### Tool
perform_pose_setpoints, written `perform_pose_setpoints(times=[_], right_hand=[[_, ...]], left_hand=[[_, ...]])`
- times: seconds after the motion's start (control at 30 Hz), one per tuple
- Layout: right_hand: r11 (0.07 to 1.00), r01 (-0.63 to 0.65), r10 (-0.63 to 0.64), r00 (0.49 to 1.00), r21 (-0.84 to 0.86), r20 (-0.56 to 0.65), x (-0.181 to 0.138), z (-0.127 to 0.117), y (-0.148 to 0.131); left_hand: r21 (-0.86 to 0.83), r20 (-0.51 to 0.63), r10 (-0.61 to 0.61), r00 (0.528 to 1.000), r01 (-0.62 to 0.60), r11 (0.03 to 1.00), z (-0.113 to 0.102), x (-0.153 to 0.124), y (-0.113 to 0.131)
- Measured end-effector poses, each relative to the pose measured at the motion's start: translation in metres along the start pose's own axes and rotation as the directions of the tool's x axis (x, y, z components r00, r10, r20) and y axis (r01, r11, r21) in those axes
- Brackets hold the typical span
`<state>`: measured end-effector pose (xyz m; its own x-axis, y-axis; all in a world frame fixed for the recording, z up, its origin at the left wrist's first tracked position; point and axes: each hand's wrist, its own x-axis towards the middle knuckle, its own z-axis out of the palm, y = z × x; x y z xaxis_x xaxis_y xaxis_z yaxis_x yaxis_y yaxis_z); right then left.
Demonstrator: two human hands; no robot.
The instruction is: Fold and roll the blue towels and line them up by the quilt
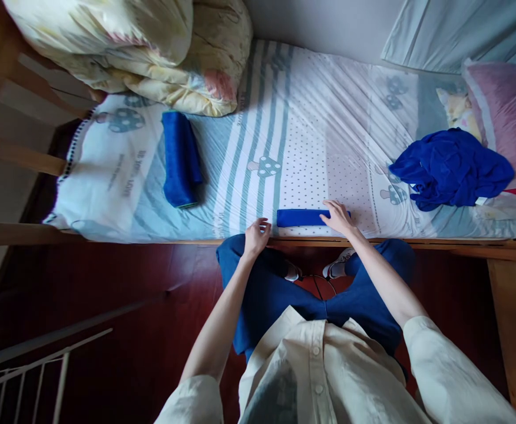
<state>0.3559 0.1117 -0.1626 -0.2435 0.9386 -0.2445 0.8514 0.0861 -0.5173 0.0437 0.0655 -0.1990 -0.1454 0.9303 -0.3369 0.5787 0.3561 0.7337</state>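
A folded blue towel (300, 218) lies as a narrow strip at the near edge of the bed. My right hand (338, 215) rests on its right end, fingers stretched flat over the cloth. My left hand (257, 234) hovers just left of the strip, at the mattress edge, fingers loosely curled and holding nothing. A second folded blue towel (181, 159) lies farther left on the sheet. A heap of crumpled blue cloth (452, 168) sits at the right, partly on a pink pillow (508, 109).
The bed has a striped, dotted sheet (302, 135) and a wooden frame (461, 244). A bundled yellow-white quilt (152, 47) fills the far left corner. Dark red floor lies below, with a white rack (28, 371) at bottom left.
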Motion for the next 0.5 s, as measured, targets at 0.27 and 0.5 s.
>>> perform_pose_setpoints(times=[0.27, 0.5], right_hand=[[0.982, 0.084, -0.014, 0.926, -0.169, 0.376, 0.064, 0.030, -0.057], [0.974, 0.045, 0.055, 0.903, -0.221, 0.426, 0.087, 0.030, -0.073]], left_hand=[[-0.567, 0.253, -0.258, 0.932, 0.359, 0.741, 0.035, -0.015, 0.001], [-0.785, 0.146, -0.396, 0.907, 0.350, 0.511, 0.057, 0.001, 0.010]])
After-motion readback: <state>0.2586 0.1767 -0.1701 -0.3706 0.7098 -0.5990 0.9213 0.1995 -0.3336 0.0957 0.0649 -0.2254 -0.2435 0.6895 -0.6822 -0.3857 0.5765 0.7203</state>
